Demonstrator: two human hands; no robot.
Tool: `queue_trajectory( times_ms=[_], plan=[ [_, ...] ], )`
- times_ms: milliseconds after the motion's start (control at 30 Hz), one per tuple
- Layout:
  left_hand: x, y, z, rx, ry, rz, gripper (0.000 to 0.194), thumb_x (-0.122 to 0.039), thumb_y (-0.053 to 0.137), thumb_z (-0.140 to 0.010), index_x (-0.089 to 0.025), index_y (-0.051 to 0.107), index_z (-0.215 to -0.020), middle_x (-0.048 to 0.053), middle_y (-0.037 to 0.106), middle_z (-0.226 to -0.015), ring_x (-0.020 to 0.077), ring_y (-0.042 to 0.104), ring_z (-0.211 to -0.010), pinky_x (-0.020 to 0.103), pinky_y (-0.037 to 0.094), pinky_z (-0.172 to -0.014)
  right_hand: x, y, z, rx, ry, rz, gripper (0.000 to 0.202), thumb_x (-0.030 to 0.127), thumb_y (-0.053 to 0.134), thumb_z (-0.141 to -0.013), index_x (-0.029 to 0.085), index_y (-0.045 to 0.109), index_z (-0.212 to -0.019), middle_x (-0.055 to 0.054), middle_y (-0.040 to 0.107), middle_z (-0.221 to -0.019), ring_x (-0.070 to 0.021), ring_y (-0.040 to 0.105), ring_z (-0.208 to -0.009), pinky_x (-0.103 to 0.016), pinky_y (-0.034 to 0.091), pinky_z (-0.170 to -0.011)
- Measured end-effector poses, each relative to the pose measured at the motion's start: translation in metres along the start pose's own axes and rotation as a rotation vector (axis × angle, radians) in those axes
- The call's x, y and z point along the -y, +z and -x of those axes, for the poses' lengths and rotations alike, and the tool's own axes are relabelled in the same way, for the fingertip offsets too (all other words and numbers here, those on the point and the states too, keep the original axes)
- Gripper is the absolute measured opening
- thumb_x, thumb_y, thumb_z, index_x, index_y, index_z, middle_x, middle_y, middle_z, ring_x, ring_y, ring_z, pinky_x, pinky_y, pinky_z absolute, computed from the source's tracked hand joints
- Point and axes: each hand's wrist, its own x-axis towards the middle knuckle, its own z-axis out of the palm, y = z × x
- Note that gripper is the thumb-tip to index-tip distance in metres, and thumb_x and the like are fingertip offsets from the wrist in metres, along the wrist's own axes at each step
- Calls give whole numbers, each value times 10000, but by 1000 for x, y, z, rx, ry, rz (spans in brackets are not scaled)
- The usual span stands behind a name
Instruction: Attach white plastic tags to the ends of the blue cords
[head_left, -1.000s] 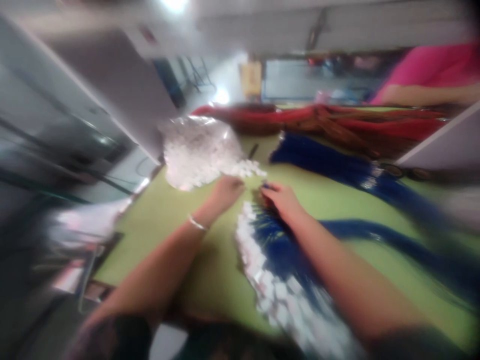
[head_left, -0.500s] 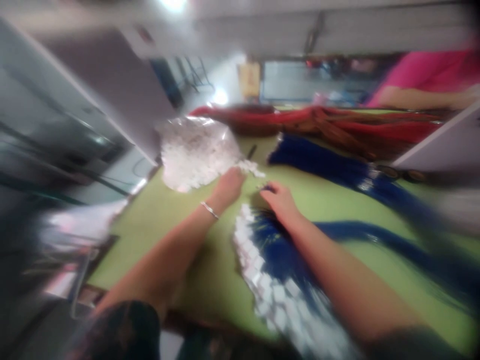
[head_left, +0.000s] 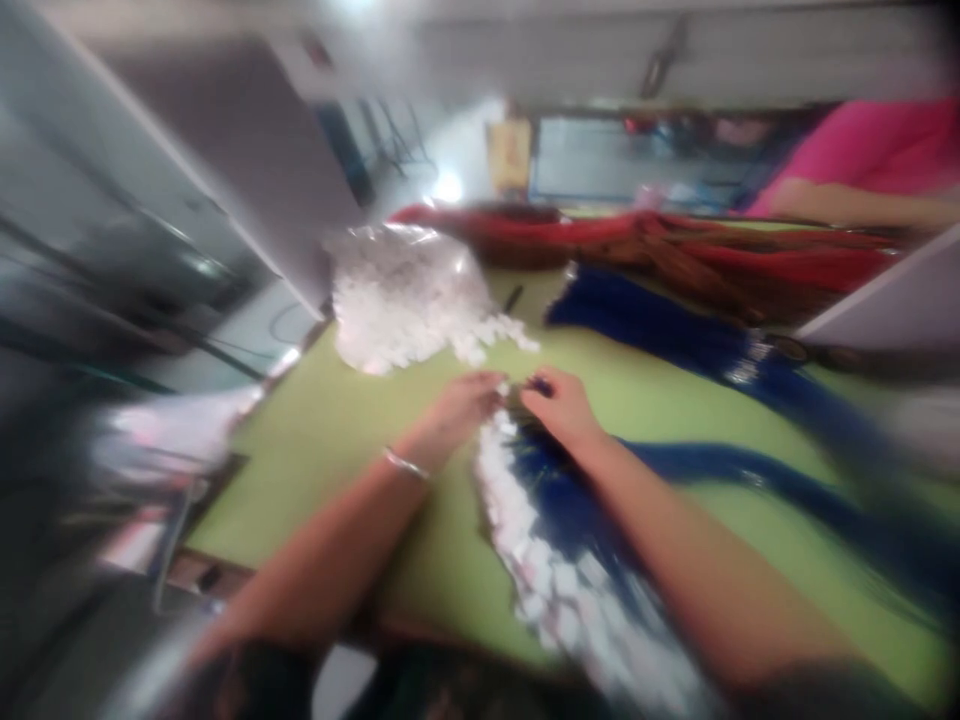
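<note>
My left hand (head_left: 469, 405), with a bracelet at the wrist, pinches a small white piece (head_left: 502, 390). Just right of it, my right hand (head_left: 556, 400) is closed on the ends of dark blue wires. Below both hands lies a blue wire bundle (head_left: 555, 490) edged by many white pieces (head_left: 525, 560). Beyond my left hand sits a clear plastic bag (head_left: 405, 290) full of white pieces, some spilled at its right side (head_left: 480, 340). The picture is blurred, so fingertip details are unclear.
A second blue bundle (head_left: 637, 315) lies across the green table (head_left: 292, 460). Red and brown wires (head_left: 600, 235) stretch along the back. A dark thin object (head_left: 514, 298) is near the bag. A person in a pink top (head_left: 870, 155) is at the upper right.
My left hand has come back from the white pieces beside the bag to my right hand, with a white piece in its fingers. My right hand has barely moved.
</note>
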Motion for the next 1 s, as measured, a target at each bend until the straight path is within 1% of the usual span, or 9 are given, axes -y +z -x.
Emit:
queue_trajectory(
  times_ms=[100, 233, 333, 533, 633, 733, 800, 900, 1000],
  plan=[
    [2, -1, -3, 0, -22, 26, 83, -147, 713, -724, -98, 648, -705, 23, 622, -580, 69, 552, -500, 180, 445, -515, 1, 1, 1, 44, -17, 10, 122, 273, 523, -625, 186, 474, -554, 44, 457, -536, -98, 407, -557, -219, 331, -538],
    [4, -3, -2, 17, -39, 12, 87, -145, 697, -739, -98, 633, -703, 16, 606, -565, 64, 541, -481, 169, 416, -479, 2, 1, 1, 79, -14, 37, 98, 253, 507, -614, 186, 471, -552, 42, 456, -536, -98, 409, -560, -218, 324, -536],
    [5, -3, -1, 27, -22, 16, 87, -135, 705, -729, -101, 627, -716, 18, 617, -592, 65, 557, -495, 164, 423, -485, 4, 0, 1, 71, -3, 37, 101, 258, 506, -616, 186, 471, -554, 42, 455, -536, -98, 406, -558, -219, 321, -535],
    [8, -6, 0, 45, 38, -15, 157, -188, 756, -688, -116, 625, -735, 11, 624, -622, 72, 576, -544, 174, 445, -533, 8, 0, 0, 86, 69, 27, 103, 250, 512, -602, 183, 470, -535, 41, 451, -527, -97, 400, -557, -220, 318, -535],
    [11, -9, -2, -5, 131, -135, 171, -207, 769, -668, -128, 637, -742, 11, 636, -638, 87, 585, -583, 205, 473, -595, 10, 0, -1, 95, 118, 37, 113, 245, 524, -594, 183, 462, -522, 43, 441, -511, -98, 401, -551, -220, 306, -523],
    [13, -10, -3, -88, 248, -329, 162, -219, 768, -657, -145, 658, -750, 11, 652, -647, 102, 583, -603, 237, 488, -635, 11, -1, -2, 92, 148, 49, 101, 240, 528, -591, 181, 472, -530, 43, 451, -511, -100, 408, -550, -220, 306, -521],
    [12, -10, -3, -104, 301, -446, 150, -228, 762, -656, -154, 670, -748, 20, 668, -669, 118, 593, -629, 252, 496, -651, 10, -1, -2, 102, 146, 57, 90, 233, 526, -588, 180, 480, -533, 42, 460, -511, -100, 405, -547, -221, 307, -522],
    [13, -9, -3, -92, 328, -542, 136, -236, 755, -656, -160, 680, -740, 35, 689, -715, 139, 615, -674, 268, 505, -675, 9, 0, -2, 119, 127, 67, 91, 232, 527, -589, 181, 480, -529, 42, 456, -506, -98, 400, -543, -220, 306, -519],
    [18, -9, -6, -82, 319, -536, 137, -255, 749, -666, -163, 675, -736, 34, 687, -703, 142, 620, -671, 274, 510, -676, 8, -1, -1, 118, 85, 42, 93, 234, 534, -590, 180, 480, -537, 43, 467, -521, -94, 406, -549, -215, 320, -525]
  ],
)
